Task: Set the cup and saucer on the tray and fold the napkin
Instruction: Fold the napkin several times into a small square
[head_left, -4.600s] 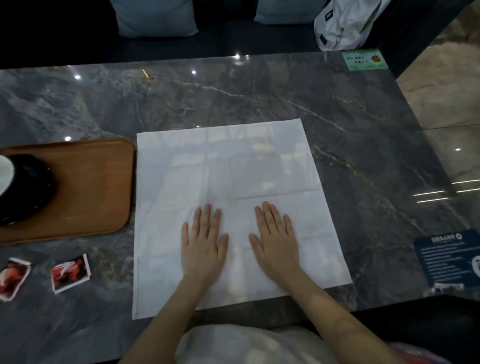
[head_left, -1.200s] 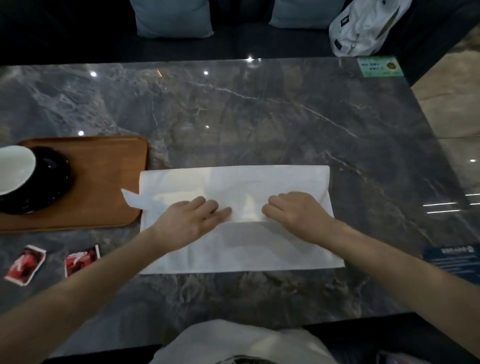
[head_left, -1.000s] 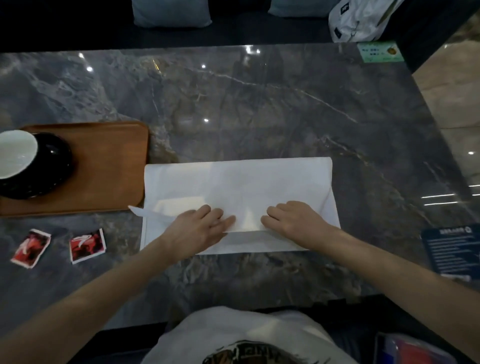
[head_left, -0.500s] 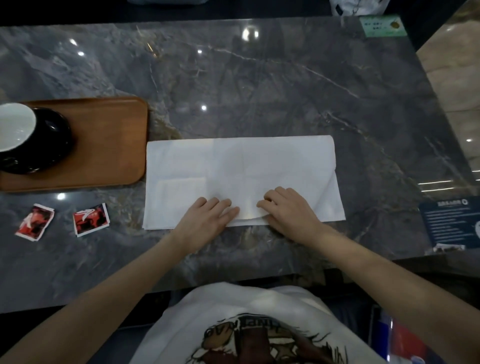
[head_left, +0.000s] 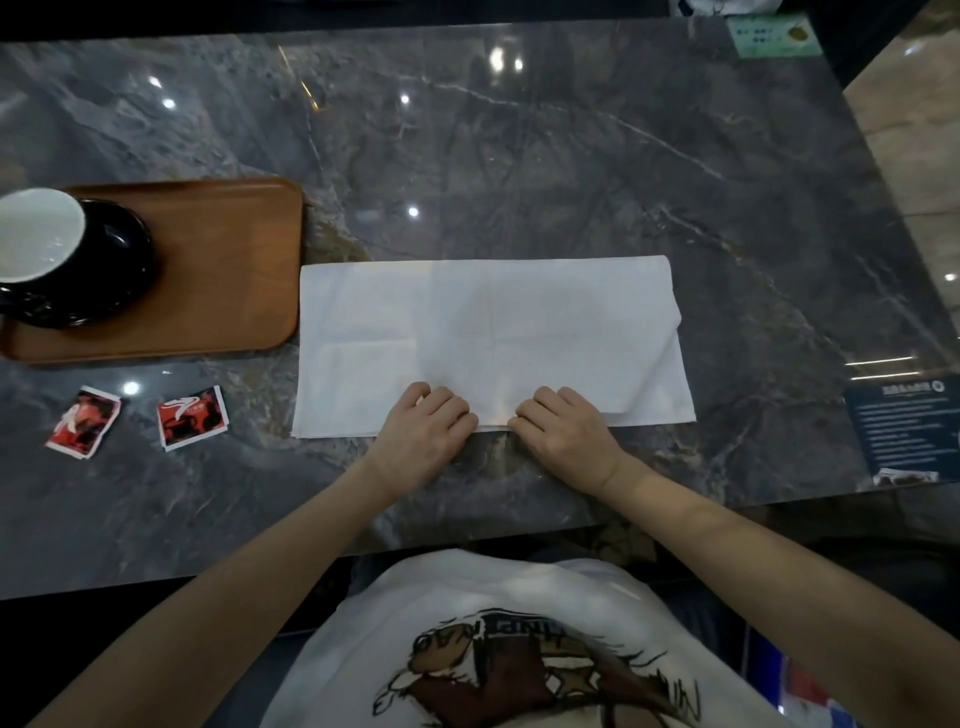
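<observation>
The white napkin (head_left: 488, 338) is lying as a wide folded band on the grey marble table (head_left: 519, 156), its left end just beside the wooden tray (head_left: 228, 270) and its near long edge under both hands. The left hand (head_left: 423, 434) is sitting with its fingers curled, the fingertips (head_left: 441, 400) bearing on the layers at the near edge; the right hand (head_left: 563, 431) is mirroring it close by, knuckles bent, fingertips on the same edge. Whether either thumb is tucked beneath the paper is hidden, so pinching or merely pressing cannot be told apart.

The layers are not lining up at the right end, where a lower ply is showing past the upper one, so a crease pressed in now is likely locking that skew in. Both hands are working near the middle, leaving the two ends free; on a glossy top the ends may be sliding or springing open as the crease is run outward. Thin paper dragged under curled fingertips may also be wrinkling or tearing.

The white-lined black cup (head_left: 41, 239) is already sitting on its black saucer (head_left: 104, 280) on the tray, at its left end. Two torn red packets (head_left: 135, 418) are lying on the table near the left forearm, where a sweeping arm could be scattering them.
</observation>
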